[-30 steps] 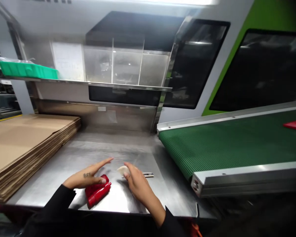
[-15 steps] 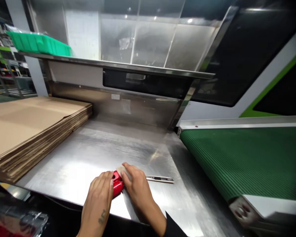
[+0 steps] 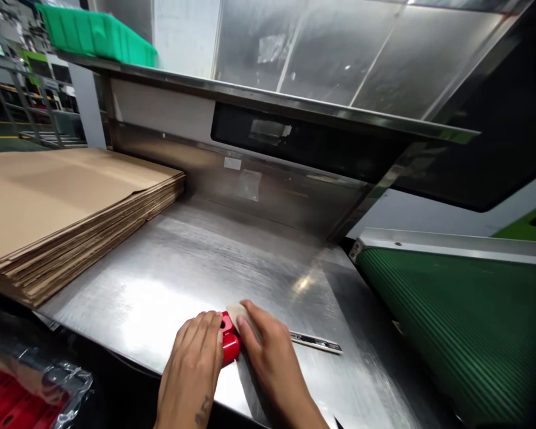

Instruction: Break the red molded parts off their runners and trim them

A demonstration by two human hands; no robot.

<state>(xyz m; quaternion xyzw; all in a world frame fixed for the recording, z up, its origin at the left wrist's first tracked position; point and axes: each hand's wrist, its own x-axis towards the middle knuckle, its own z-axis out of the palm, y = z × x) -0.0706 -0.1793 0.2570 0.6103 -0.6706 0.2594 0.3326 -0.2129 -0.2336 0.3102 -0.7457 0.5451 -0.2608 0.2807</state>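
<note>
A glossy red part (image 3: 231, 348) with a dark round hole lies at the front of the metal table (image 3: 214, 250). My left hand (image 3: 194, 354) is closed over its left side, so much of the part is hidden under the fingers. Against the part's right end, my right hand (image 3: 272, 348) pinches a flat beige piece (image 3: 236, 312), perhaps a cloth or pad; its material is unclear. A slim utility knife (image 3: 317, 342) rests on the metal just right of my right hand, partly behind it.
Flat cardboard sheets (image 3: 71, 190) are stacked on the left. A green ribbed conveyor belt (image 3: 464, 316) runs along the right. On the shelf (image 3: 272, 95) at the back stands a green bin (image 3: 98, 37). Several red parts (image 3: 13, 405) lie in a plastic-lined container at lower left.
The view has tilted down and shifted left, showing more red parts at lower left. Both hands keep their hold on the red part and the beige piece, with little visible movement.
</note>
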